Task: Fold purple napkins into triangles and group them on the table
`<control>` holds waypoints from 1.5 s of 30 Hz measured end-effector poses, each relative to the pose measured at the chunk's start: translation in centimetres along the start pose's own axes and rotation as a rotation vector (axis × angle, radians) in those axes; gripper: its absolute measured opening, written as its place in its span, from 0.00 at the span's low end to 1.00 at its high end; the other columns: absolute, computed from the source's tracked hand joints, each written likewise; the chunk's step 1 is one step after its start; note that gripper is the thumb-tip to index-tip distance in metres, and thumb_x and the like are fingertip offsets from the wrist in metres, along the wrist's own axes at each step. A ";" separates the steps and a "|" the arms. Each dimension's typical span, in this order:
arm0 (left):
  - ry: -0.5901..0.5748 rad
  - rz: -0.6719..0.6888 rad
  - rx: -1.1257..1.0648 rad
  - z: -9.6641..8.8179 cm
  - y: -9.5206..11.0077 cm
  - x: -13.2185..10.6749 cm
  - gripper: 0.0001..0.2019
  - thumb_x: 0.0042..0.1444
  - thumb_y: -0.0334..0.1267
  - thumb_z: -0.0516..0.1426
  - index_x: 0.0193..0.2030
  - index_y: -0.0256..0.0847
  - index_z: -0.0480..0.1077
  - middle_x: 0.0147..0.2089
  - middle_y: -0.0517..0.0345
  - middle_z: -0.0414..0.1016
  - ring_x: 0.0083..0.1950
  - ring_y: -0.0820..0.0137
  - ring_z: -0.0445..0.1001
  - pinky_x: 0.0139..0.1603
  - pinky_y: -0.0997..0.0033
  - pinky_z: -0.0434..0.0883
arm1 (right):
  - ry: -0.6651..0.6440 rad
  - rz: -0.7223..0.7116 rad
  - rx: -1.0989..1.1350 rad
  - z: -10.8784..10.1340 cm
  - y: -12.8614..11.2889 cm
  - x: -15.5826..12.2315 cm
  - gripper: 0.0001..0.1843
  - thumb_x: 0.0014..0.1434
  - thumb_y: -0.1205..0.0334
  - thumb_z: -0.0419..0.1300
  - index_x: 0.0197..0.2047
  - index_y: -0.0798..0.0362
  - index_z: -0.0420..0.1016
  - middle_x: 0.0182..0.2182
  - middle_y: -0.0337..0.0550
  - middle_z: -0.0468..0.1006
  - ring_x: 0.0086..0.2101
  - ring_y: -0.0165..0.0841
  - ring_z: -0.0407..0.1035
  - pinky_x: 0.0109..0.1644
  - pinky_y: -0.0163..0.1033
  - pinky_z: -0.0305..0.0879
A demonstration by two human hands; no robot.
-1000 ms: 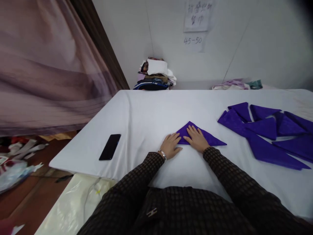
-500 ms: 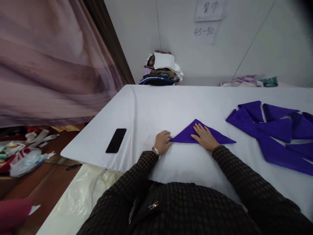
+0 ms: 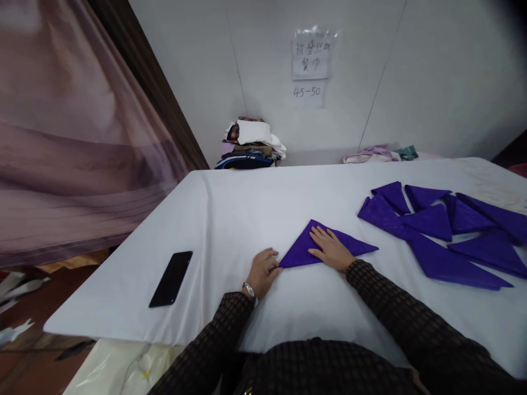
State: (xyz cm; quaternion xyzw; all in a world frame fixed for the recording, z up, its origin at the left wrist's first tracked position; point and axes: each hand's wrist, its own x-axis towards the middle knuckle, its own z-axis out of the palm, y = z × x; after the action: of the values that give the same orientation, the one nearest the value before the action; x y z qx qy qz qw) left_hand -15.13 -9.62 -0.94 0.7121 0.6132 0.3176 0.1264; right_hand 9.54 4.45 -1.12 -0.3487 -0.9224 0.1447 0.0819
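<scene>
A purple cloth [image 3: 297, 251] lies on the white-covered table, folded into a flat triangle with its peak pointing away from me. My left hand [image 3: 262, 271], with a watch or bracelet at the wrist, pinches the triangle's left corner between thumb and fingers. Flat on the middle of the same cloth rests my right hand [image 3: 330, 248], its fingers stretched out and the palm down. The right corner of the triangle lies free on the table. To the right, several more purple cloths [image 3: 428, 222] lie in an overlapping heap, many of them in pointed, folded shapes.
A black phone [image 3: 171, 278] lies on the white table [image 3: 239, 203] to the left. Folded clothes [image 3: 251, 148] are stacked by the wall at the far edge, with more fabric [image 3: 373, 154] farther right. A handwritten sign [image 3: 310, 60] hangs above. A pinkish curtain [image 3: 82, 137] hangs at the left.
The head view has shifted up and right, showing more of the sign and the purple heap. Both hands stay on the folded cloth in nearly the same pose.
</scene>
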 end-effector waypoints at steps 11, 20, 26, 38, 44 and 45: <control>-0.107 0.089 0.095 -0.8 0.3 -0.6 0.02 0.54 0.33 0.55 0.31 0.41 0.67 0.51 0.52 0.72 0.62 0.58 0.61 0.59 0.47 0.62 | -0.039 -0.079 0.015 -0.7 -0.1 -0.7 0.39 0.61 0.37 0.39 0.66 0.56 0.50 0.65 0.51 0.49 0.65 0.41 0.38 0.66 0.52 0.36; -0.081 0.182 0.147 -0.9 0.4 -1.1 0.05 0.57 0.30 0.52 0.34 0.41 0.67 0.52 0.50 0.71 0.62 0.59 0.61 0.58 0.49 0.65 | -0.060 -0.077 0.022 -0.9 0.0 -0.6 0.41 0.61 0.36 0.38 0.67 0.56 0.50 0.66 0.50 0.47 0.65 0.40 0.37 0.66 0.51 0.34; -0.086 0.210 0.181 -1.0 0.6 -1.1 0.06 0.58 0.31 0.50 0.34 0.40 0.67 0.51 0.49 0.71 0.62 0.59 0.61 0.58 0.50 0.66 | -0.067 -0.078 0.031 -0.9 -0.1 -0.7 0.41 0.61 0.36 0.38 0.67 0.57 0.49 0.66 0.50 0.47 0.65 0.40 0.37 0.66 0.51 0.34; -0.079 0.134 0.203 -2.5 0.4 0.1 0.08 0.59 0.35 0.49 0.32 0.41 0.68 0.52 0.48 0.71 0.60 0.60 0.64 0.57 0.52 0.66 | -0.035 -0.100 0.018 -1.0 -0.3 -0.8 0.40 0.60 0.36 0.40 0.67 0.55 0.50 0.66 0.51 0.48 0.65 0.41 0.39 0.66 0.52 0.36; -0.237 0.181 0.134 1.7 5.3 5.9 0.19 0.62 0.44 0.47 0.57 0.39 0.62 0.63 0.45 0.61 0.64 0.61 0.58 0.63 0.53 0.58 | -0.040 -0.111 0.001 -0.8 -0.3 -0.8 0.41 0.61 0.37 0.41 0.66 0.60 0.50 0.65 0.54 0.49 0.65 0.42 0.39 0.66 0.52 0.36; -0.276 0.171 0.149 2.7 5.9 6.6 0.23 0.61 0.47 0.48 0.60 0.37 0.59 0.65 0.43 0.58 0.66 0.59 0.55 0.64 0.51 0.56 | -0.037 -0.116 0.001 -0.8 -0.3 -0.8 0.40 0.61 0.38 0.42 0.66 0.60 0.50 0.65 0.54 0.49 0.65 0.42 0.39 0.66 0.52 0.36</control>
State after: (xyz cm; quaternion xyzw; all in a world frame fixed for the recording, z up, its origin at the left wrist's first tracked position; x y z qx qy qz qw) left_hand -8.48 -4.03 2.32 0.8059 0.5491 0.1801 0.1289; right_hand 10.16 3.87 -0.30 -0.2919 -0.9423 0.1465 0.0731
